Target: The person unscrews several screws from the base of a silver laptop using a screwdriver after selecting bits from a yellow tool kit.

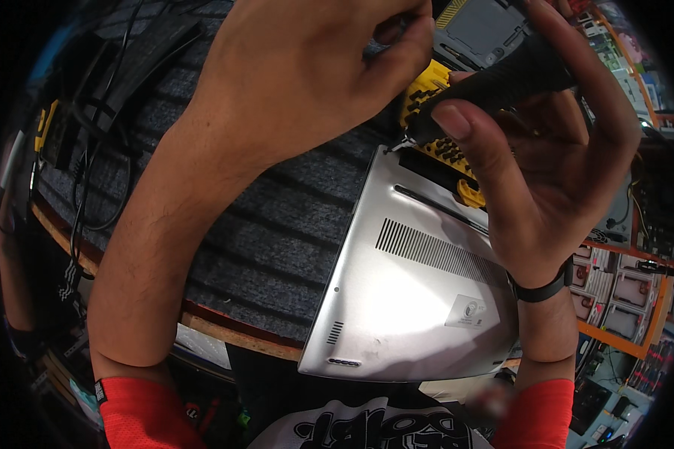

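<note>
A dark grey ribbed mat (262, 247) spreads under and to the left of the silver laptop (374, 307), which lies underside up, with its near edge close to the person's body. The left hand (299, 71) is above the mat, up and left of the laptop's far-left corner. Its fingers are bent inward, and the thumb sits close to them; I cannot tell whether they hold anything, since the fingertips are partly cut off. The right hand (554, 172) is over the laptop's far-right part, its thumb and fingers closed around a black tool (502, 82) with a thick handle. A grey plastic case (487, 34) is beyond the laptop's far edge. Black cables (90, 142) lie well to the laptop's left. A yellow bit rack (425, 93) is just past the far edge, partly hidden by the tool and right hand. 2 red sleeves (146, 411) flank the laptop's near side. On the laptop are 1 long vent (434, 251) and 1 pale label (466, 310). Smallest, the tool's metal tip (404, 143) is at the laptop's far-left corner; I cannot tell whether it touches.
</note>
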Demonstrator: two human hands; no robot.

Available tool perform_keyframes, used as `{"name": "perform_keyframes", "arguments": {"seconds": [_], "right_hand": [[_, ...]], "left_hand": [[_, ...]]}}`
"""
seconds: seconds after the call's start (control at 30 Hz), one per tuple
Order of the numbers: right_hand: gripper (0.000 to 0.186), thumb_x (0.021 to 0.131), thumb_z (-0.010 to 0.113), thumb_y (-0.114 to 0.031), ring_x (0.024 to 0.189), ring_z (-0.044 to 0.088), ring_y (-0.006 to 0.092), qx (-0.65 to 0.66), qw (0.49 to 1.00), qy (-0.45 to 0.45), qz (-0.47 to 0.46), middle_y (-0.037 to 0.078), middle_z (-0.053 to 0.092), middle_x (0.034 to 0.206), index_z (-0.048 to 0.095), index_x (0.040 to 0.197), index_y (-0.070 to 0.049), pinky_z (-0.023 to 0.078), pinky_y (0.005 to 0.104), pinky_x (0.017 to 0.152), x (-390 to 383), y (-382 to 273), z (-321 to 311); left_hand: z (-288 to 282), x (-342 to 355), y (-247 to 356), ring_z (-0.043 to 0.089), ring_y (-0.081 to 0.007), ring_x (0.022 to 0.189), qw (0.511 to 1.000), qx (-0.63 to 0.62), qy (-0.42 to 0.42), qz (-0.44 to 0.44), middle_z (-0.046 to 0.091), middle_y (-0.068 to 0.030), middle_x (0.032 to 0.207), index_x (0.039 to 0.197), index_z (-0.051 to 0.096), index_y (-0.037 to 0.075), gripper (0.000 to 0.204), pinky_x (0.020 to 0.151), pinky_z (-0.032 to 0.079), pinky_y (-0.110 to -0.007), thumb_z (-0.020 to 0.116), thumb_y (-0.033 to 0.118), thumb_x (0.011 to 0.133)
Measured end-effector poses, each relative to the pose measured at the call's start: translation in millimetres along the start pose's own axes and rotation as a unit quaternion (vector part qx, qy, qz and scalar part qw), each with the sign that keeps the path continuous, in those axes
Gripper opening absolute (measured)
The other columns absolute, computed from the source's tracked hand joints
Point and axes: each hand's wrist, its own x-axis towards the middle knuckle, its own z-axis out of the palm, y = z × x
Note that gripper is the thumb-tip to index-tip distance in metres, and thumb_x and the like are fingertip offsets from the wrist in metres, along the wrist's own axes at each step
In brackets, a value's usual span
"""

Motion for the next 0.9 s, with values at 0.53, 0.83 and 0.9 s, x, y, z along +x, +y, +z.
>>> {"name": "perform_keyframes", "arguments": {"seconds": [0.53, 0.83, 0.9], "right_hand": [[0.060, 0.096, 0.058, -0.003, 0.113, 0.065, 0.0322, 0.005, 1.000, 0.002, 0.001, 0.027, 0.061, 0.123, 0.028, 0.148, -0.003, 0.059, 0.0365, 0.088, 1.9, 0.7, 4.7], [0.059, 0.097, 0.058, -0.003, 0.113, 0.065, 0.0325, 0.003, 1.000, 0.004, 0.000, 0.027, 0.061, 0.123, 0.028, 0.147, -0.003, 0.059, 0.0360, 0.088, -0.1, 1.4, 6.1], [0.059, 0.097, 0.057, -0.003, 0.113, 0.065, 0.0325, 0.001, 1.000, 0.004, 0.000, 0.027, 0.061, 0.123, 0.028, 0.147, -0.003, 0.059, 0.0359, 0.087, 0.4, 1.3, 6.1]], "left_hand": [[-5.4, -2.2, -1.6, 0.063, -0.0294, 0.065, 0.998, 0.039, -0.033, -0.036, 0.062, -0.0130, 0.073, 0.086, 0.063, 0.001, 0.007, 0.057, 0.049, -0.036, 0.067, 0.005, 0.081], [-6.2, -3.5, 0.5, 0.063, -0.0291, 0.064, 1.000, 0.012, -0.009, -0.011, 0.062, -0.0128, 0.073, 0.086, 0.063, 0.001, 0.008, 0.057, 0.049, -0.035, 0.067, 0.006, 0.082], [-6.2, -3.3, -0.2, 0.063, -0.0286, 0.064, 1.000, 0.002, -0.012, -0.021, 0.062, -0.0125, 0.072, 0.086, 0.063, 0.002, 0.007, 0.057, 0.049, -0.035, 0.067, 0.006, 0.082]]}}
